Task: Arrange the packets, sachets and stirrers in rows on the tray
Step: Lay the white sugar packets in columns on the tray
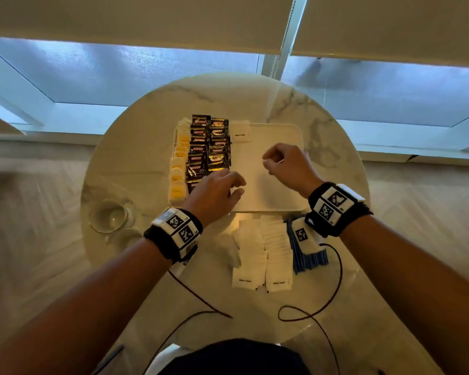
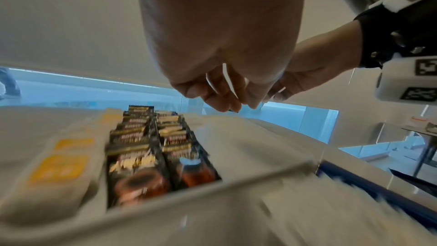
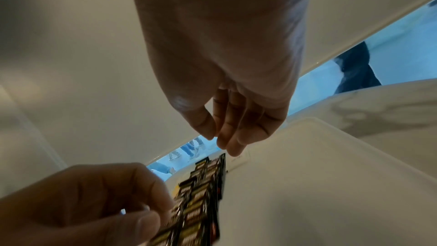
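Observation:
A white tray (image 1: pixel 276 190) lies mid-table. Its left side holds a column of yellow-and-white sachets (image 1: pixel 178 171) and two columns of black coffee packets (image 1: pixel 209 147). One white sachet (image 1: pixel 240 132) lies at the far end beside them. My left hand (image 1: pixel 237 188) hovers at the near end of the black packets (image 2: pixel 146 147), fingers curled, thumb close to forefinger; nothing shows between them. My right hand (image 1: pixel 267 159) hangs over the bare middle of the tray (image 3: pixel 319 184), and its fingers (image 3: pixel 227 137) hold nothing. Loose white sachets (image 1: pixel 263 253) and blue stirrers (image 1: pixel 309 259) lie near the tray.
The round marble table (image 1: pixel 322 136) stands before low windows. A glass (image 1: pixel 110 216) stands at the near left, close to my left wrist. Two thin cables (image 1: pixel 309 315) trail over the near edge of the table. The right half of the tray is bare.

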